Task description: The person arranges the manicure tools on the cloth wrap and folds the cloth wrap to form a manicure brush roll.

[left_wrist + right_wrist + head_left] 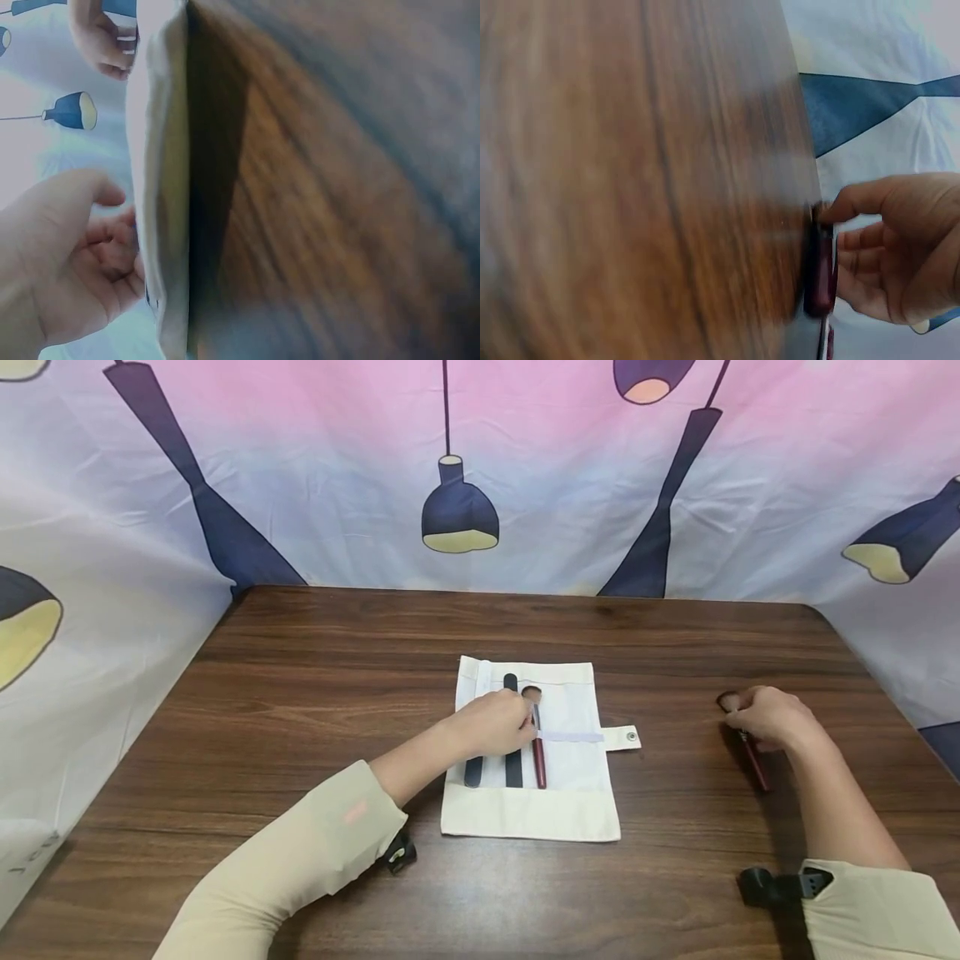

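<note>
A cream fabric roll-up pouch (570, 814) lies unfolded on the table. In it sit a makeup brush (540, 764) with a dark red handle and two dark, flat strips (513, 768), partly covered by my left hand (493, 723). That hand rests over the pouch beside the brush; in the left wrist view its fingers curl loosely and the thumb stands apart. To the right, my right hand (772, 718) pinches a second makeup brush (753, 764) near its bristle end, its red handle (821, 281) slanting toward me close to the tabletop.
A brown wood-grain table (337, 652) spreads beneath everything. The pouch's snap tab (622, 738) points right, and a pale elastic band (573, 737) crosses the pouch. Behind hangs a cloth (360, 518) printed with lamps. A black wrist camera (776, 887) sits at my right sleeve.
</note>
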The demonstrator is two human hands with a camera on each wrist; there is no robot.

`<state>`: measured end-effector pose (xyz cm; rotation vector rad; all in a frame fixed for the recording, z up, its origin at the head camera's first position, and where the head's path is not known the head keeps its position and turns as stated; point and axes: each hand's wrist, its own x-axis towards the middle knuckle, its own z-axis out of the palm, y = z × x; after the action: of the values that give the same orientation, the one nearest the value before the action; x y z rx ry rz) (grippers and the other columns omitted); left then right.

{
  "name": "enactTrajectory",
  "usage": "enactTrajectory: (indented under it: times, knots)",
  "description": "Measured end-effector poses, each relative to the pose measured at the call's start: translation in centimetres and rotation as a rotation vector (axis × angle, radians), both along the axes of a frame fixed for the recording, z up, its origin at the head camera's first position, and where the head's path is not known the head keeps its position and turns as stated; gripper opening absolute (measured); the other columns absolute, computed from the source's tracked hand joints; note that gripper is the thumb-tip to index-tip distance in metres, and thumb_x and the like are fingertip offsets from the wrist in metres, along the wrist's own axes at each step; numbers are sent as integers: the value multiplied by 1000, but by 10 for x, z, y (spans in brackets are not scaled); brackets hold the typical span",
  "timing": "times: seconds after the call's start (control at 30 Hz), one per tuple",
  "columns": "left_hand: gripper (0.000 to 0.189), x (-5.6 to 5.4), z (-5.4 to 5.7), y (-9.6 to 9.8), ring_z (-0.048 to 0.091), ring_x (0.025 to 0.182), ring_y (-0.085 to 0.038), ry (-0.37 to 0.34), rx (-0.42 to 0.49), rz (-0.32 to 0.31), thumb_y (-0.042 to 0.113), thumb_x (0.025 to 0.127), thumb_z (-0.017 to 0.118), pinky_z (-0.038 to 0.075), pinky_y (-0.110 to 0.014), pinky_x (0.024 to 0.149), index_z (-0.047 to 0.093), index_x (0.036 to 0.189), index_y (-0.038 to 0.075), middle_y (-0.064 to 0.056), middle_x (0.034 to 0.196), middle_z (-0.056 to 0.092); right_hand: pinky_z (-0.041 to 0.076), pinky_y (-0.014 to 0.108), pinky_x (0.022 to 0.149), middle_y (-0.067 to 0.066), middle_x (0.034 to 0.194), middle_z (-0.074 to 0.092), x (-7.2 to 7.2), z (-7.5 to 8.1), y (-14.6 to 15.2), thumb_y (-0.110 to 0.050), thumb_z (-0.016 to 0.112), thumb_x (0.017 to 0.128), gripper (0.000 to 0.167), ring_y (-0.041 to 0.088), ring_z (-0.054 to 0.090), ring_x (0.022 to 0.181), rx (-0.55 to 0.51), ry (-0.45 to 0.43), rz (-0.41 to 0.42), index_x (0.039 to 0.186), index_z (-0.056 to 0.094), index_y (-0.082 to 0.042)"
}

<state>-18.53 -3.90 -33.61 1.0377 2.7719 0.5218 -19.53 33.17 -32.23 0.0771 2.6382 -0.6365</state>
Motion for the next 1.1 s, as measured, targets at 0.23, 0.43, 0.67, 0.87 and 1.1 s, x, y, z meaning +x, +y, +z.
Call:
enactTrajectory:
  times: [0.23,0.43,0.67,0.87,1.1]
  knots:
    - [11,0,2,7,43,50,-6,49,49,-1,10,87,53,35,-19,47,55,77,9,3,61,48,52,38,68,24,104,48,0,3,-17,-22,47,91,48,32,54,90,-175,33,41,120,36,15]
    - [13,-1,5,11,48,63,-9,13,8,4,18,87,61,39,-21,57,63,91,5,1,80,56,52,36,67,29,110,51,-4,15,-47,-22,48,91,46,18,58,77,-230,187,0,121,39,12]
    - [17,1,4,15,49,72,-11,-53,-36,-5,20,87,65,41,-22,65,66,95,5,-2,88,54,53,33,67,15,96,52,-10,17,-87,-12,49,87,44,4,53,66,-507,363,-179,122,37,12]
    - [9,3,3,16,48,70,-12,-84,-17,-17,13,87,63,41,-22,61,66,85,5,-2,81,53,53,33,65,5,83,48,-14,11,-112,-7,50,87,32,6,54,62,-724,434,-256,114,37,6]
    - [12,4,3,19,48,65,-11,-59,-30,6,13,86,61,40,-21,59,68,90,4,-2,81,55,53,28,62,1,74,48,-22,6,-133,-1,50,85,18,9,55,61,-959,410,-288,97,37,-7]
